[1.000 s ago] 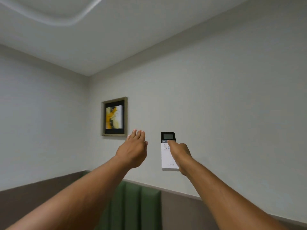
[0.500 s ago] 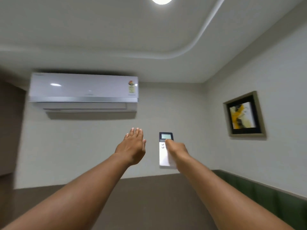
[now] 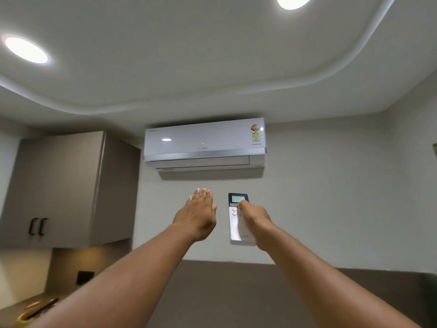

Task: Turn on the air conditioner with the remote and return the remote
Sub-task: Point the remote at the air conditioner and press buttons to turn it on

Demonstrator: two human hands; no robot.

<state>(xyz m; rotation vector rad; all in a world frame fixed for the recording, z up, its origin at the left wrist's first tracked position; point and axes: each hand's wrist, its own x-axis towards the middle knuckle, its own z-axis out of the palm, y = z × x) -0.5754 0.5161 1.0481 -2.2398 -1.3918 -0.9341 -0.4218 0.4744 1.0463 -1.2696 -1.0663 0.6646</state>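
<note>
1. The remote [image 3: 237, 218] is held upright in the right hand [image 3: 256, 223], just right of the frame's centre, with its small grey screen at the top and the pale body below.
2. The right hand's fingers are wrapped round the remote's right edge and back, and the thumb [image 3: 242, 205] is laid on the button area just under the screen; whether a button is pressed down cannot be told.
3. The left hand [image 3: 198, 217] is raised just beside the remote, at its 9 o'clock, without touching it. Its fingers are stretched out straight and pressed together, tips pointing up towards the wall, and nothing is held in it.
4. The air conditioner [image 3: 204, 144] is mounted high on the wall, at 12 o'clock from both hands and well apart from them. A coloured label is seen at its upper right corner, and a narrow flap runs along its underside; whether the flap is open cannot be told.
5. A wall cabinet [image 3: 71, 188] with two dark handles is seen at 9 o'clock from the air conditioner.
6. Two round ceiling lights are lit: one [image 3: 26, 50] at 10 o'clock in the frame, the other [image 3: 294, 1] cut off by the top edge at 1 o'clock.
7. Both bare forearms are extended from the lower corners towards the centre.
</note>
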